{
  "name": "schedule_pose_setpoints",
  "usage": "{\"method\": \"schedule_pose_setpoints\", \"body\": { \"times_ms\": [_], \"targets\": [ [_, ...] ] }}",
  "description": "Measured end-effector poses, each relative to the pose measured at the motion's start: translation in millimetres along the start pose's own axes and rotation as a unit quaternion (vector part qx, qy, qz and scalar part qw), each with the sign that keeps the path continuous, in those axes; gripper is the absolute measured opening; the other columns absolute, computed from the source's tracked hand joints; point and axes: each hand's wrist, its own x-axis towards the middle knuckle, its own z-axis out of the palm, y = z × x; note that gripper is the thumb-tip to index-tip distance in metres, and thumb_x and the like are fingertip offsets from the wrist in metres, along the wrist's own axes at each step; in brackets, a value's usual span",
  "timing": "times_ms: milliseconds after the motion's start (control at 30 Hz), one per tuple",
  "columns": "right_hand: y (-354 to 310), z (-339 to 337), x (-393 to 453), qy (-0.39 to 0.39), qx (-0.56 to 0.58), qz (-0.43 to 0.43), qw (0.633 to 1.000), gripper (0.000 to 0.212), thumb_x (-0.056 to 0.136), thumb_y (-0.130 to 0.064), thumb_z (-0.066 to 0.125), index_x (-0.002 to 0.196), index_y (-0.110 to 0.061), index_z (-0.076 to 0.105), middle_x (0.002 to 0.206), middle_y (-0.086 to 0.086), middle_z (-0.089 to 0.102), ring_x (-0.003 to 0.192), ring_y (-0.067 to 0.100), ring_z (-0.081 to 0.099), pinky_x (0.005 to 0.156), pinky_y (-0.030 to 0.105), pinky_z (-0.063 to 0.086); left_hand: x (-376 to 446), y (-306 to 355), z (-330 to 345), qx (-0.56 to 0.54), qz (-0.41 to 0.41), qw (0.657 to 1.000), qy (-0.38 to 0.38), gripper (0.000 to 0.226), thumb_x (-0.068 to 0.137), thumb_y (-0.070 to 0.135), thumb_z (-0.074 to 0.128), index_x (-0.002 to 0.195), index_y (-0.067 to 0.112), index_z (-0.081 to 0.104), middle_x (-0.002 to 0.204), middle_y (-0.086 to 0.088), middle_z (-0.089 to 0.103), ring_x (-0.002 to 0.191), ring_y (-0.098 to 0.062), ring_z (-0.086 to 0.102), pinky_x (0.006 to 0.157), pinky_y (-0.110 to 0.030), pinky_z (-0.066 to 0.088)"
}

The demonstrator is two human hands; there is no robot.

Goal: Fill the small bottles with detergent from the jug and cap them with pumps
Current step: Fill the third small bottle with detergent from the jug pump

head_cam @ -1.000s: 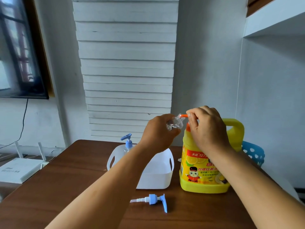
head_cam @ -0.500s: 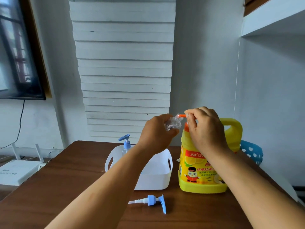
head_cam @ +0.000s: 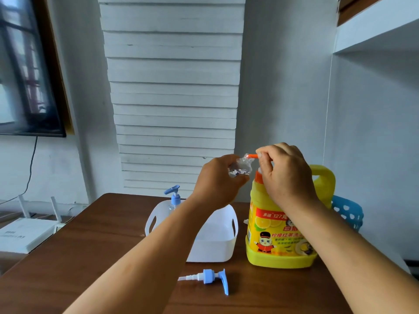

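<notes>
Left hand (head_cam: 215, 180) fingers wrap small clear plastic bottle (head_cam: 240, 168): light, thin-walled, grip mid-body gently. Right hand (head_cam: 285, 171) fingers curl on orange pump spout (head_cam: 252, 156) of heavy yellow jug (head_cam: 278, 236).

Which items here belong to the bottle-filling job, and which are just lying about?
Belonging to the job:
yellow jug with its orange pump
small clear bottle in the left hand
loose blue pump on the table
capped bottle in the white basket

Lying about:
white router
blue basket
</notes>
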Motion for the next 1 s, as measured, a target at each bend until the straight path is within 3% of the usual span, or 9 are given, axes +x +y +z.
{"method": "schedule_pose_setpoints", "body": {
  "times_ms": [400,633,867,1000],
  "targets": [
    [-2.1,-9.4,8.0,-0.031,0.002,-0.012,0.999,0.025,0.094,-0.020,0.046,0.100,-0.006,0.067,0.099,0.013,0.067,0.093,0.028,0.058,0.070,0.028,0.043,-0.5,5.2,-6.1,0.012,0.007,1.000,-0.002,0.027,0.085,0.026,0.063,0.111,0.020,0.063,0.105,0.001,0.068,0.079,-0.011,0.054,0.055,-0.012,0.034],
    [-0.3,2.4,-6.3,0.019,0.010,0.006,1.000,0.024,0.091,-0.020,0.049,0.096,-0.004,0.067,0.091,0.014,0.067,0.086,0.032,0.059,0.067,0.026,0.040,-1.4,0.2,-0.4,0.034,0.013,0.999,0.008,0.024,0.085,0.029,0.063,0.108,0.020,0.062,0.099,0.002,0.067,0.075,-0.010,0.049,0.053,-0.012,0.028],
    [-2.9,3.7,-11.3,0.002,-0.001,0.005,1.000,0.026,0.090,-0.021,0.048,0.094,-0.003,0.067,0.089,0.015,0.067,0.084,0.032,0.060,0.066,0.030,0.047,-3.0,-4.3,-1.5,0.055,0.012,0.998,0.000,0.023,0.085,0.029,0.062,0.107,0.024,0.063,0.100,0.003,0.068,0.075,-0.011,0.049,0.054,-0.014,0.030],
    [-2.7,-5.2,1.3,-0.006,-0.006,-0.015,1.000,0.024,0.092,-0.019,0.049,0.094,-0.004,0.068,0.090,0.015,0.068,0.086,0.031,0.060,0.066,0.027,0.042,-0.5,-0.5,-4.3,0.046,0.012,0.999,0.008,0.025,0.085,0.030,0.062,0.110,0.024,0.063,0.103,0.003,0.068,0.076,-0.010,0.049,0.054,-0.013,0.030]
  ]
}}
